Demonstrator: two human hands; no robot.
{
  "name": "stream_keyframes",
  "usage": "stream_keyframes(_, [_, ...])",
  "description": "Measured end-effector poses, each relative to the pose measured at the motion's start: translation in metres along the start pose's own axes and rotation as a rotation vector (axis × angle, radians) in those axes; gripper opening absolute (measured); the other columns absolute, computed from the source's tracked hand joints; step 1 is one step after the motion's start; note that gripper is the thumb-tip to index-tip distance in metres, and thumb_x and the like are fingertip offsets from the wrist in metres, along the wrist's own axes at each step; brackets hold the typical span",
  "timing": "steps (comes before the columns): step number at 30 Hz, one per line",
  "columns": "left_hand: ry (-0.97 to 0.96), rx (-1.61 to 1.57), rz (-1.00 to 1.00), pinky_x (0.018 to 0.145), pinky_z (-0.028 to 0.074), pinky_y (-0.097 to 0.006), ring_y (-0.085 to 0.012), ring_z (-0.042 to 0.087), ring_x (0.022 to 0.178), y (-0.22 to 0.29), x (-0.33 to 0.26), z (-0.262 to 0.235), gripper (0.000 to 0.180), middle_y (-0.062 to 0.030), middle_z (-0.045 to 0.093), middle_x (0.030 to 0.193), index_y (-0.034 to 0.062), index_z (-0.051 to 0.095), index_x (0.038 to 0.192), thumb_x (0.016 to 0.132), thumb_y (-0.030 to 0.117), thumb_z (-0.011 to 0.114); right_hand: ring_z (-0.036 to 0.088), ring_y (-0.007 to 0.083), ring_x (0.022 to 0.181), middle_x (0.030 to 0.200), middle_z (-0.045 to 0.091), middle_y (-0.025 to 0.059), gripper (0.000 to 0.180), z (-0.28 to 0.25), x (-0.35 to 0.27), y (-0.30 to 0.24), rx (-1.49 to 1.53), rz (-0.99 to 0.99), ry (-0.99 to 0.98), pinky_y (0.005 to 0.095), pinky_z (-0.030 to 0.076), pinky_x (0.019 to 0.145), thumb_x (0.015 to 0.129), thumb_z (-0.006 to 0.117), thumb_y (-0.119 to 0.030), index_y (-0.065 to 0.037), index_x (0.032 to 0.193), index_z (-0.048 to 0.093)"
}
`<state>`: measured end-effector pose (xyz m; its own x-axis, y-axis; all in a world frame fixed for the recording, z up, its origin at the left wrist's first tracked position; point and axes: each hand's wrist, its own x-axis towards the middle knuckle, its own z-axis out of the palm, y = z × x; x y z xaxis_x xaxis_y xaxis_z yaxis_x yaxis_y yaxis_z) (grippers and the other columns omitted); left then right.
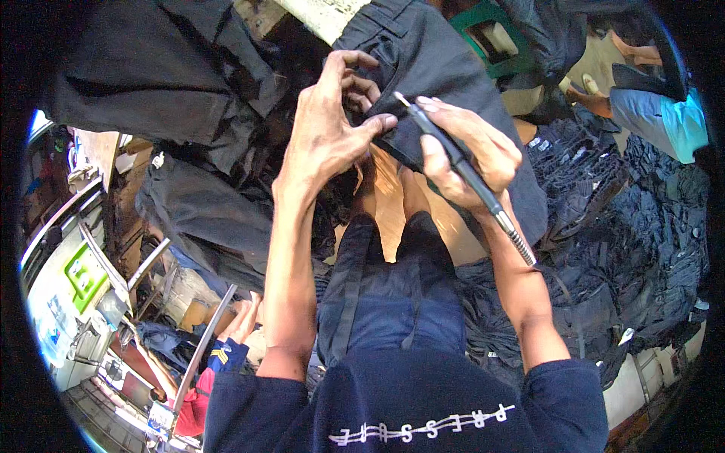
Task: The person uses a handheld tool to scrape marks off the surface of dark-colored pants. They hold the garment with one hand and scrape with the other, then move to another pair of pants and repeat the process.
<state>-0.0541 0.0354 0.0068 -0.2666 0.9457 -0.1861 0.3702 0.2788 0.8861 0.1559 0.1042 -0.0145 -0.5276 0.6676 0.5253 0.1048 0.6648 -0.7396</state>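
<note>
Both hands working up at a dark garment [445, 53]: left hand [328, 132] is pinching its edge between thumb and curled fingers; right hand [472, 155] is gripping a slim pen-like tool [461, 162], tip touching the fabric. Dark garment pile [634, 226] lying right.

A heap of dark folded denim garments [642, 226] fills the right of the frame. A green plastic stool [491, 34] stands at upper centre, a grey metal machine with a green panel [75, 279] lower left, another person's light-blue sleeve [668, 121] upper right.
</note>
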Motion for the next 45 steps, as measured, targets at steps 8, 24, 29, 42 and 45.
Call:
stream_keyframes(8, [-0.023,-0.073,0.047,0.084,0.054,-0.028,-0.0111,0.066,0.091,-0.019,0.000,-0.004,0.077,-0.0046,0.075,0.100,0.0070,0.051,0.140,0.077,-0.001,0.092,0.083,0.0329,0.088,0.092,0.080,0.0214,0.026,0.022,-0.001,0.018,0.044,-0.057,-0.017,0.0399,0.069,0.081,0.074,0.077,0.000,0.007,0.099,0.078])
stream_keyframes(24, [-0.014,-0.051,-0.006,0.086,0.052,-0.027,-0.0110,0.064,0.091,-0.018,-0.002,-0.003,0.074,-0.0047,0.075,0.103,0.0078,0.047,0.140,0.077,-0.004,0.085,0.083,0.0330,0.089,0.090,0.080,0.0197,0.021,0.026,-0.003,0.015,0.066,-0.074,-0.064,0.0402,0.069,0.080,0.077,0.079,-0.001,0.007,0.097,0.079])
stream_keyframes(29, [0.008,-0.136,0.003,0.088,0.052,-0.027,-0.0105,0.064,0.092,-0.022,-0.003,0.001,0.078,-0.0062,0.074,0.105,0.0064,0.045,0.142,0.078,-0.005,0.087,0.083,0.0337,0.088,0.089,0.079,0.0205,0.022,0.026,-0.004,0.017,0.085,-0.082,-0.045,0.0401,0.069,0.079,0.077,0.079,0.000,0.008,0.098,0.079])
stream_keyframes(42, [0.055,-0.247,-0.018,0.090,0.053,-0.027,-0.0119,0.066,0.096,-0.029,-0.005,0.010,0.085,-0.0094,0.076,0.109,0.0035,0.042,0.145,0.076,-0.009,0.090,0.082,0.0340,0.088,0.090,0.079,0.0232,0.021,0.023,-0.005,0.019,0.060,-0.053,-0.031,0.0392,0.068,0.081,0.080,0.076,-0.002,0.009,0.098,0.077])
stream_keyframes(45, [0.055,-0.217,0.017,0.090,0.053,-0.027,-0.0124,0.066,0.096,-0.031,-0.005,0.010,0.087,-0.0105,0.077,0.110,0.0032,0.041,0.145,0.076,-0.007,0.092,0.082,0.0379,0.093,0.096,0.079,0.0294,0.023,0.020,-0.006,0.019,0.039,-0.047,-0.075,0.0414,0.067,0.086,0.086,0.073,-0.005,0.012,0.102,0.074])
